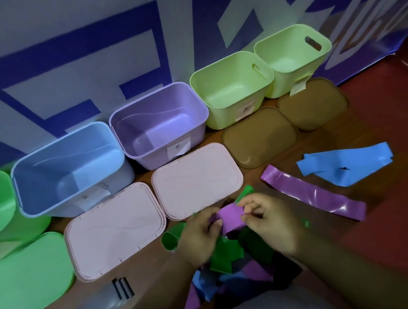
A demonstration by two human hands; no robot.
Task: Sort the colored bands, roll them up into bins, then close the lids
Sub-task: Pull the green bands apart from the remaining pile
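Left hand [200, 235] and right hand [268, 219] both pinch 1 purple band [228, 217].

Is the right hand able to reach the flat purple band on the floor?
Probably yes: the flat purple band lies uncovered beside the right hand, though that hand pinches a second purple band.

We see the left hand [203, 234] and right hand [271, 223] pinching a stretchy purple band [228, 217] over a pile of green, blue and purple bands [227, 262], near open plastic bins [70, 169].
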